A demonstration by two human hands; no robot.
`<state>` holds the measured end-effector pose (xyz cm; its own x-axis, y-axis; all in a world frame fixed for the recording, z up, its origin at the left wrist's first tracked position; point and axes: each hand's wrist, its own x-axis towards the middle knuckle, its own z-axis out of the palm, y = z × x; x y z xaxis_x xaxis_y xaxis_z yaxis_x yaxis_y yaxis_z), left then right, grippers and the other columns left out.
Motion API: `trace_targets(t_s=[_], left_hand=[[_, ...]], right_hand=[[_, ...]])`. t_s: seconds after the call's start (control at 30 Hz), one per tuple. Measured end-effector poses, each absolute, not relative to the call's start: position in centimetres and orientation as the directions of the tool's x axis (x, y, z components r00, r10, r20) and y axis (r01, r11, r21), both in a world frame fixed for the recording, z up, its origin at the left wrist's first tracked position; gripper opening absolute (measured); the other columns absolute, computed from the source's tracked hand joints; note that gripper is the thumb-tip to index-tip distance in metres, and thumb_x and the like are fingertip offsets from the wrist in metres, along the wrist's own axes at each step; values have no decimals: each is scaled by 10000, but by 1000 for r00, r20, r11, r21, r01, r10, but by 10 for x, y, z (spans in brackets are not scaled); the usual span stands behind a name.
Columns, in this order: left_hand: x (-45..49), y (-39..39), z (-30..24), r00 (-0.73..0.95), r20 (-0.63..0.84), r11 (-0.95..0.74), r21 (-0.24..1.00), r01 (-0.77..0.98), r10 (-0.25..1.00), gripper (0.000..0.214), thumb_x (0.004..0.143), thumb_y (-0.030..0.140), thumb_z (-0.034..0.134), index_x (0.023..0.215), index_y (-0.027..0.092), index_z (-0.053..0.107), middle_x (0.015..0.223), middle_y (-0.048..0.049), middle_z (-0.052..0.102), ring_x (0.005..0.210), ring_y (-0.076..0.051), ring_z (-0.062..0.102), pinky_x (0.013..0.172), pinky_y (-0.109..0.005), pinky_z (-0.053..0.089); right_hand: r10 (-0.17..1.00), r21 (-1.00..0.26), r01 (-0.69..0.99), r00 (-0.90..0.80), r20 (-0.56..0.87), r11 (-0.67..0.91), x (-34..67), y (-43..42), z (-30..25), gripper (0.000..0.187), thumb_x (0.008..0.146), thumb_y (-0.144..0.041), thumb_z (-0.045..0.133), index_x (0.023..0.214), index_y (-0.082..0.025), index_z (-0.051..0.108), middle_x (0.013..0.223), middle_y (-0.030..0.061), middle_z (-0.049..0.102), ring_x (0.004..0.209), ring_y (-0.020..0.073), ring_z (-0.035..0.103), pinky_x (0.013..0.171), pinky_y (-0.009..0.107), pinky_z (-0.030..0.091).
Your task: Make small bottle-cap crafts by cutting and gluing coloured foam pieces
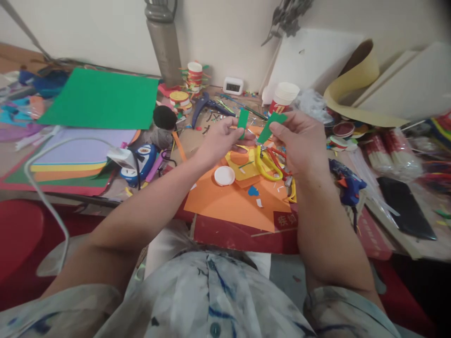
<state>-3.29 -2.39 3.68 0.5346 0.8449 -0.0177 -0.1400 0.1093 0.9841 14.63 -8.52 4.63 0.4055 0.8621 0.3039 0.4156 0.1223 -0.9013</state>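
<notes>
While the left hand (220, 138) pinches a small green strip (243, 119) in its fingers, the right hand (299, 138) grasps a green paper piece (269, 126) above the yellow scissors (266, 164) on the worktop (197, 134).

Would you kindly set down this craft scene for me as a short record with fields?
Left hand: pinches a small green strip
Right hand: pinches a pointed green piece
Under the hands: yellow-handled scissors lying on an orange sheet, white cap nearby
Right side: blue glue gun
Back left: large green sheet
</notes>
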Motion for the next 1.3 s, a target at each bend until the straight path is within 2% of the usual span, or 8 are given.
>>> trace_targets(t_s=[0.2,0.37,0.5,0.6,0.8,1.03,1.17,1.3], left_hand=[[-32,-28,31,651,20,117,979,-166,759,116,986,266,735,979,158,694,864,-16,776,887,-134,801,854,-273,673],[-32,-26,24,671,9,164,967,-194,741,171,971,276,769,919,139,682,827,-10,745,820,-108,772,828,-255,670],[-30,-25,21,679,-27,179,972,-154,733,79,997,199,698,978,125,677,926,-47,787,808,-106,769,773,-240,649],[-28,-28,19,669,-49,133,988,-75,742,68,1026,164,617,974,132,648,908,-40,780,745,-88,749,715,-208,606],[-21,-20,7,742,38,-71,997,14,669,177,1035,177,564,870,155,624,783,10,696,686,-54,644,692,-184,516],[-18,-20,8,828,-57,47,998,37,557,193,1096,228,471,1062,130,634,1070,-87,782,845,-89,745,704,-193,495],[-19,-21,10,829,-52,-55,993,100,557,158,1084,202,490,1094,124,627,1047,-77,781,769,-73,713,670,-199,492],[-22,-25,16,865,-41,-200,967,161,500,214,1084,183,471,1146,91,654,1010,-84,789,730,-85,705,682,-213,514]], right_hand=[[893,-899,436,384,237,51,125,-86,36,134,953,-379,712,958,-245,706,849,5,717,748,172,707,720,324,595],[872,-947,308,432,228,95,119,-82,24,113,875,-289,736,965,-233,697,805,-36,670,678,133,663,692,292,595],[877,-957,250,414,244,148,125,-77,14,199,817,-378,808,845,-224,685,702,-55,630,631,126,611,635,275,559],[860,-952,245,430,275,182,126,-78,8,289,733,-429,880,800,-211,703,712,-50,647,637,116,594,613,262,524],[813,-961,101,516,271,256,123,-77,5,307,589,-314,884,854,-191,789,731,-6,703,540,124,573,525,303,476],[776,-937,223,526,348,270,129,-77,2,321,564,-382,930,792,-217,776,743,8,689,623,148,571,613,340,436],[774,-934,251,527,351,253,127,-75,1,312,553,-371,905,779,-222,748,749,25,685,652,170,588,673,382,465],[787,-896,390,476,392,211,125,-79,5,231,669,-389,802,844,-239,780,748,47,714,602,180,568,592,372,445]])
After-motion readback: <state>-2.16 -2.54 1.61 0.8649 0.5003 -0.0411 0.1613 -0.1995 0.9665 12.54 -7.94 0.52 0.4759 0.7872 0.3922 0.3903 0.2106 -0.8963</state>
